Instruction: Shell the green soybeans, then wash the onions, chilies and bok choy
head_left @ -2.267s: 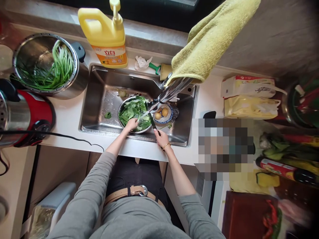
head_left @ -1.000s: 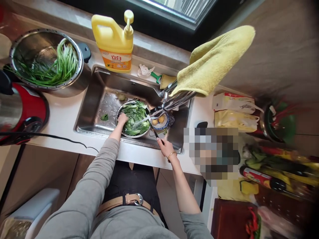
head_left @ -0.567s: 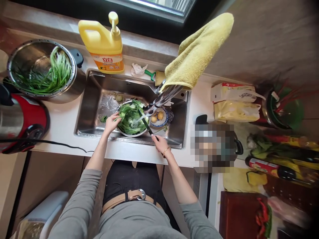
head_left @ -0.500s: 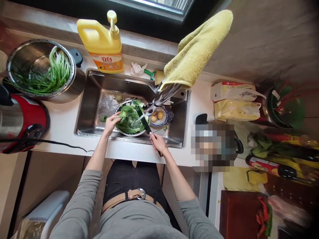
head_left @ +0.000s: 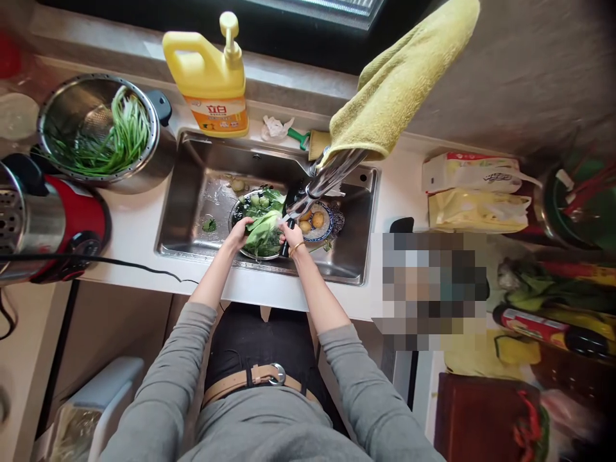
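My left hand [head_left: 240,232] is closed on the left edge of a leafy green vegetable [head_left: 264,232], which looks like bok choy. It is held over a round bowl [head_left: 233,212] of greens in the sink, under the faucet [head_left: 325,176]. My right hand [head_left: 292,239] grips a black knife [head_left: 287,247], its fingers also against the right side of the greens. Part of the blade is hidden behind the hand and faucet. Right of the bowl, a blue-patterned dish [head_left: 329,221] holds round yellowish-brown items [head_left: 317,220].
The steel sink [head_left: 187,192] surrounds the bowls, with leaf scraps [head_left: 209,225] at left. A pot [head_left: 72,122] of long greens and a red appliance [head_left: 91,218] stand left. A yellow detergent bottle [head_left: 216,90] is behind. A yellow towel [head_left: 394,90] drapes the faucet. Bags [head_left: 476,212] lie right.
My left hand has moved right and lifted a piece of greens above the bowl. My right hand has moved up to the greens, and the knife has swung more upright. The view has shifted slightly.
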`<state>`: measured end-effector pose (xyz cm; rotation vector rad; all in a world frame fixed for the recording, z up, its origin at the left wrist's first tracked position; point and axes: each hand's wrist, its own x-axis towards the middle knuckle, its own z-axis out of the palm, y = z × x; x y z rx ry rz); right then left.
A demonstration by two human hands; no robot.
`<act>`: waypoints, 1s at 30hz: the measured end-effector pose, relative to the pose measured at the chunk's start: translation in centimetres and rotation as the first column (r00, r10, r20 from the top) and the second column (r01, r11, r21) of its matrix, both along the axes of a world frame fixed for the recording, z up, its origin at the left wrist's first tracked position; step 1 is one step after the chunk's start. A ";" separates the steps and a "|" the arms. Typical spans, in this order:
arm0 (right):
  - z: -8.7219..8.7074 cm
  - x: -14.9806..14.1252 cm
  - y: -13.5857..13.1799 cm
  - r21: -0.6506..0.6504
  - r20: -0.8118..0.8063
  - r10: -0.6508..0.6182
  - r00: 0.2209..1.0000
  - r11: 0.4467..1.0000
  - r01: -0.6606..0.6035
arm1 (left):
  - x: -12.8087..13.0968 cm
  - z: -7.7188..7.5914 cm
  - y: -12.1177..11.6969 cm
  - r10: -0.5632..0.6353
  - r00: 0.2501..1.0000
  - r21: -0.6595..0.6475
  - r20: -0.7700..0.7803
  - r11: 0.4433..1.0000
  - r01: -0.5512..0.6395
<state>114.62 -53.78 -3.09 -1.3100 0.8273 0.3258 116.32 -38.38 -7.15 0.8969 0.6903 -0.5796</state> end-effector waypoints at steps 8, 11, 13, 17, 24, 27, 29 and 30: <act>-0.9 0.6 2.1 -0.059 -0.077 -0.012 0.997 0.998 0.008 | 0.0 0.0 -0.6 -0.491 0.871 0.424 -0.029 0.783 0.456; -0.9 0.1 1.4 -0.074 -0.101 0.018 0.995 0.997 -0.025 | -0.7 -0.3 -0.6 -0.480 0.874 0.706 -0.079 0.591 0.389; -0.7 -0.7 0.4 -0.099 -0.114 0.081 0.990 0.991 -0.092 | -0.8 -0.4 -0.6 -0.469 0.883 0.892 0.023 0.408 0.194; 0.0 -2.7 -1.8 -0.207 -0.136 0.228 0.964 0.945 -0.253 | 1.4 -0.7 -1.8 -0.845 0.467 0.964 0.260 0.259 -0.069; 1.4 -6.4 -4.7 -0.285 -0.215 0.369 0.904 0.862 -0.419 | 8.8 -1.9 -2.7 -0.985 0.131 0.990 0.113 0.124 0.072; 1.8 -7.7 -5.8 -0.311 -0.228 0.414 0.881 0.827 -0.469 | 8.8 -1.8 0.1 -0.987 0.083 0.991 0.134 0.133 -0.010; 2.1 -8.5 -6.3 -0.338 -0.250 0.457 0.854 0.785 -0.519 | 7.4 -1.4 2.3 -0.980 0.118 0.985 0.159 0.148 -0.091; 2.2 -8.9 -6.5 -0.352 -0.264 0.484 0.834 0.757 -0.551 | 6.4 -1.2 3.3 -0.972 0.170 0.983 0.159 0.139 -0.122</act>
